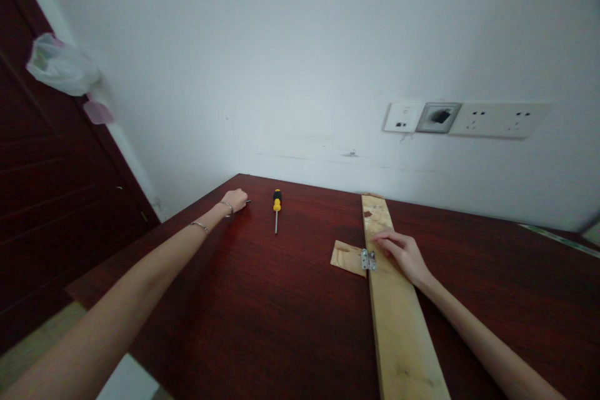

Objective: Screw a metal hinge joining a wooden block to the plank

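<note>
My left hand [235, 199] is closed in a fist near the far left edge of the table; a small dark rod-like piece [248, 202] pokes out beside its fingers, its kind unclear. To its right lies a screwdriver [277, 203] with a yellow and black handle, shaft toward me. My right hand [404, 256] rests over a long wooden plank [403, 319], fingertips drawn together on the wood; anything between them is too small to make out. Just left of those fingers, a metal hinge [368, 259] spans the plank and a short wooden piece [347, 257].
The dark red table [281, 319] reaches back to a white wall [281, 62] with sockets [497, 120] at the right. A plastic bag [63, 67] hangs by the dark door [42, 181]. A flat strip [560, 239] lies at the far right.
</note>
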Demonstrator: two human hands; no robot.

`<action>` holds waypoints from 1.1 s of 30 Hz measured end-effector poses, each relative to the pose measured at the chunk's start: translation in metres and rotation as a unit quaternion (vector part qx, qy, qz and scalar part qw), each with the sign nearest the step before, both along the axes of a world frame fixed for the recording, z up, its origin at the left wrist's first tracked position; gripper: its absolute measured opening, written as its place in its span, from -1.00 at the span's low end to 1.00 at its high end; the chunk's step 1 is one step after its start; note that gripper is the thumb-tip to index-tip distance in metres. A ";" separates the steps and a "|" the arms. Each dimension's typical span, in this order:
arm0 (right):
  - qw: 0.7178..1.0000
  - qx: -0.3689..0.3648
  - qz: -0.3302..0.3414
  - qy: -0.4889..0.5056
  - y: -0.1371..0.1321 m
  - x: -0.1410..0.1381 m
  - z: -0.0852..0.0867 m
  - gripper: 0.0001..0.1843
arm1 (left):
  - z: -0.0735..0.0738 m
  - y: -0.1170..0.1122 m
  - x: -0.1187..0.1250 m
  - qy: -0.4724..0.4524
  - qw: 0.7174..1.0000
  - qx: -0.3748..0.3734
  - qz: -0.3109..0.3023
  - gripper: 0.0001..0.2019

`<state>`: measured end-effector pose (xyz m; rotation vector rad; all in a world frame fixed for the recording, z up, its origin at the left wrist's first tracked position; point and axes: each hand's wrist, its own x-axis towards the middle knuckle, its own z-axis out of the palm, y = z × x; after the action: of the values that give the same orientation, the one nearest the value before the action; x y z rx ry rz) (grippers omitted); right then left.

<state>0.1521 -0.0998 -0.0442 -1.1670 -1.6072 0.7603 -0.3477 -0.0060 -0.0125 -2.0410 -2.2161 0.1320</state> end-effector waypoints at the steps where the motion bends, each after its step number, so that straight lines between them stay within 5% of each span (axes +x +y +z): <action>1: 1.000 0.005 -0.008 0.005 0.000 0.000 -0.001 -0.77 | 0.000 0.000 0.001 -0.006 1.000 0.005 0.002 -0.75; 10: 0.988 0.068 -0.131 0.043 0.013 0.008 -0.024 -0.77 | 0.011 0.005 0.005 -0.142 0.983 0.108 0.049 -0.89; 17: 0.989 0.031 -0.144 0.026 0.024 0.009 -0.033 -0.53 | 0.038 0.035 0.055 -0.324 0.911 0.252 0.043 -0.71; 24: 0.990 0.028 -0.140 0.008 0.027 0.007 -0.034 -0.47 | 0.054 0.034 0.172 -0.469 0.838 0.244 -0.133 -0.78; 29: 0.989 0.079 -0.123 -0.008 0.022 0.007 -0.020 -0.64 | 0.046 0.000 0.250 -0.513 0.795 0.176 -0.271 -0.84; 33: 0.991 0.116 -0.071 -0.021 0.016 0.008 0.001 -0.76 | 0.037 -0.032 0.280 -0.519 0.750 0.138 -0.387 -0.86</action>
<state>0.1599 -0.0839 -0.0431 -1.1204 -1.5810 0.4474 -0.0674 -0.0384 0.0243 -2.9626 -1.2053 -1.6343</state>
